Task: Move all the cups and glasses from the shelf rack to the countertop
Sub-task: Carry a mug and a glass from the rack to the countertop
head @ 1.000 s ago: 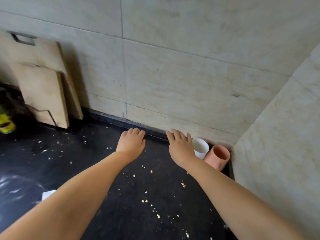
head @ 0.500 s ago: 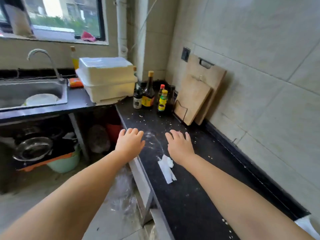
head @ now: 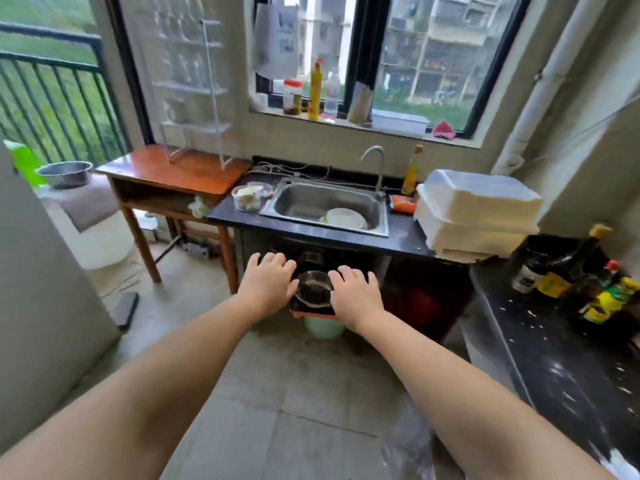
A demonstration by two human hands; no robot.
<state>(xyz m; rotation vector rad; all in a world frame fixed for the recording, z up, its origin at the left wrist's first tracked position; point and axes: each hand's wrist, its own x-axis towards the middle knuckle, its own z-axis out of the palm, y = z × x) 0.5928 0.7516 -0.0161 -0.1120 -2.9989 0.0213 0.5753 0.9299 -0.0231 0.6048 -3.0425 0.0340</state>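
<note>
While both arms reach straight out at chest height, the left hand and the right hand hang palm down with fingers loosely spread, grasping nothing and touching nothing. They keep the same pose and the same gap between them as half a second ago; what has changed is the scene behind them. Half a second ago the hands hung over the near end of the black countertop with the cutting boards ahead, and a second ago they were over its far corner beside two cups. Now the view has swung left, so the countertop runs along the right edge and the hands float over bare floor, facing the sink.

Farther out to the left, the white shelf rack stands on a wooden table against the wall, well apart from both hands. It is blurred; one pale cup shows on a lower tier, and the rows above look like clear glasses, though I cannot tell for sure. Open floor lies between the hands and the table, bounded left by a grey panel.
</note>
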